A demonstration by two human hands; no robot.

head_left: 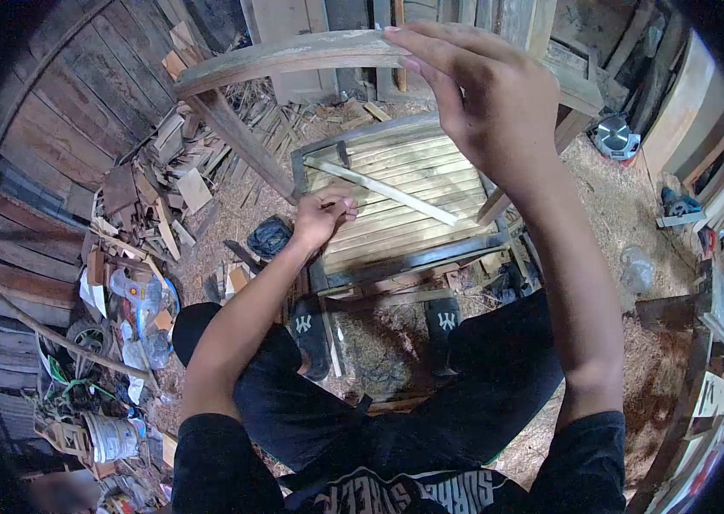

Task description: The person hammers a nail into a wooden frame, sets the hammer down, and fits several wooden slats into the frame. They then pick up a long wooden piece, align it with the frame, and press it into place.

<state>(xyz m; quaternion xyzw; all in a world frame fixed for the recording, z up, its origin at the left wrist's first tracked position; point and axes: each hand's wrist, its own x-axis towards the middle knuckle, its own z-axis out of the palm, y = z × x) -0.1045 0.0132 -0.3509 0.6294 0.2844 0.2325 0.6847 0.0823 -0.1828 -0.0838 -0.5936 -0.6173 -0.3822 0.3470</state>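
Where beam [293, 58] spans above slatted panel [379, 239], right hand [499, 94] touches beam, fingers together, grip unclear. Step seems steadying or checking beam; next move calls for even hold. Left hand [319, 224] over panel's left side, fingers curled, cannot tell whether pinching anything.

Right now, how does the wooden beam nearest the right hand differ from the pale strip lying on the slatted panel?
The wooden beam is grey-brown and weathered; the pale strip is much lighter. The beam looks thick, the strip thin. The beam sits higher, joined to posts, whereas the strip lies slantwise on the slatted panel. Both look long and wooden.
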